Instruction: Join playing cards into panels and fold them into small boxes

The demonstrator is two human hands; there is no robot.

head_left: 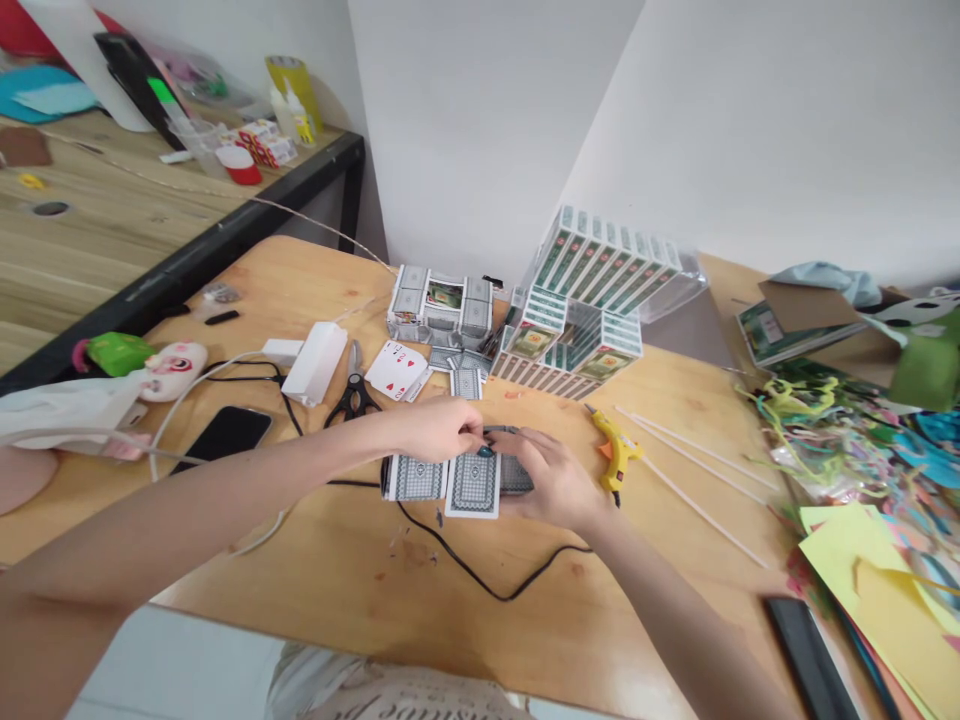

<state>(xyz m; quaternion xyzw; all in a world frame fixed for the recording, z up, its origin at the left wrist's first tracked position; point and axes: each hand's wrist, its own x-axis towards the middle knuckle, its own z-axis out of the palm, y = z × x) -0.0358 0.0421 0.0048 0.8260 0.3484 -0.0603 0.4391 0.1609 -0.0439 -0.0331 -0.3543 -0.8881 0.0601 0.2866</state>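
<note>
My left hand (pixel 442 428) is closed at the top of a grey-backed playing card (pixel 474 488), its fingertips pinched by a small dark teal item (pixel 486 450) too small to make out. My right hand (pixel 551 475) curves around the right side of a piece built from cards (pixel 420 478), thumb and fingers resting against it. The single card lies over the middle of this piece and sticks out toward me. Behind it stand a box shape covered in cards (pixel 441 305) and loose face-up cards (pixel 399 371), with black scissors (pixel 354 390) beside them.
Stacked card boxes (pixel 600 260) rise at the back. A yellow glue gun (pixel 616 450) and white glue sticks (pixel 705 490) lie right of my hands. A phone (pixel 229 435) and cables are at left. Coloured scraps (pixel 847 430) and yellow paper (pixel 855 550) cover the right side.
</note>
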